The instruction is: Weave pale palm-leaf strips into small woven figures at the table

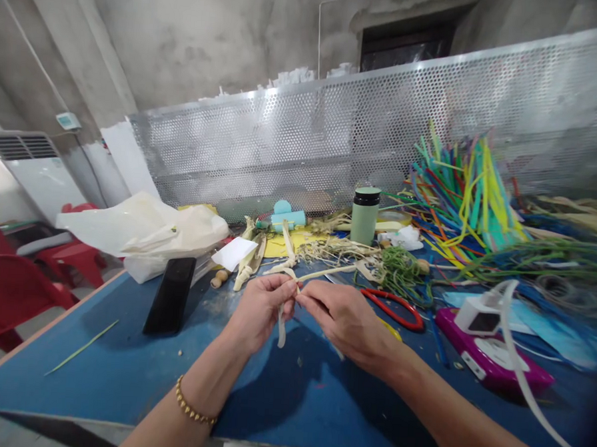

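My left hand (265, 306) and my right hand (341, 316) meet above the middle of the blue table, fingertips pinched close together. Between them they grip a pale, flat plant-fibre strip (281, 329); one end hangs below my left fingers, and another length runs out to the upper right. A small loop of it rises over the left fingers. Just right of my right hand lie red-handled scissors (398, 314). Beyond the fingers is a knotted bundle of dried husk (244, 274). The exact crossing of the strip is hidden by my fingertips.
A black phone (170, 295) and a white plastic bag (148, 232) lie left. A green bottle (365, 217) stands at the back, near colourful strips (480, 193). On the right, a magenta device (496, 357) carries a white charger (480, 313) with a cable. A perforated metal panel (293, 143) borders the back.
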`<state>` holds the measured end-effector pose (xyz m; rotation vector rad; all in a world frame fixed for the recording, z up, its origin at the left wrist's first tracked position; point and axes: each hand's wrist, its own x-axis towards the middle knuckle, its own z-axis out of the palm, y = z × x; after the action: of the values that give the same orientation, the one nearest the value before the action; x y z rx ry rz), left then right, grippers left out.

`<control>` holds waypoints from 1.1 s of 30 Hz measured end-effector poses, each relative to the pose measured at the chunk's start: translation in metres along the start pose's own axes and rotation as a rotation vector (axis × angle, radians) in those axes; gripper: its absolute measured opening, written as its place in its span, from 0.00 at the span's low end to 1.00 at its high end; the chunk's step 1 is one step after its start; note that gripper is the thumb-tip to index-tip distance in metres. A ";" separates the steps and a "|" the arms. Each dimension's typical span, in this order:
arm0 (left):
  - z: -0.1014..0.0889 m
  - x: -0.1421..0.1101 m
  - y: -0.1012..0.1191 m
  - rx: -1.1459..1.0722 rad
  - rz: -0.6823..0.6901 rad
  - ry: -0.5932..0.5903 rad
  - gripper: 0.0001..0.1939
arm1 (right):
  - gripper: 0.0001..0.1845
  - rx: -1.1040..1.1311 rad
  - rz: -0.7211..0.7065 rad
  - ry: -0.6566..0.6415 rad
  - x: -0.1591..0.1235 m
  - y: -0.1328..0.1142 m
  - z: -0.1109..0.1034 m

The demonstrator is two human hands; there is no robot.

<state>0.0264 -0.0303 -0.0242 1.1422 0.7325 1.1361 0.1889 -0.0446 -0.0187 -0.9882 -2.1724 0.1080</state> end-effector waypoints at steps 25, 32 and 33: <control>0.005 -0.005 0.001 -0.045 -0.006 -0.029 0.10 | 0.05 0.480 0.289 0.043 0.008 0.005 -0.005; 0.004 -0.005 0.003 -0.155 -0.015 -0.075 0.10 | 0.06 0.544 0.273 0.073 0.007 0.003 -0.004; 0.004 -0.005 0.003 -0.169 -0.014 -0.079 0.09 | 0.06 0.536 0.266 0.079 0.007 0.002 -0.004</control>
<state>0.0275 -0.0363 -0.0204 1.0315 0.5715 1.1134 0.1898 -0.0393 -0.0126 -0.9335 -1.7855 0.7233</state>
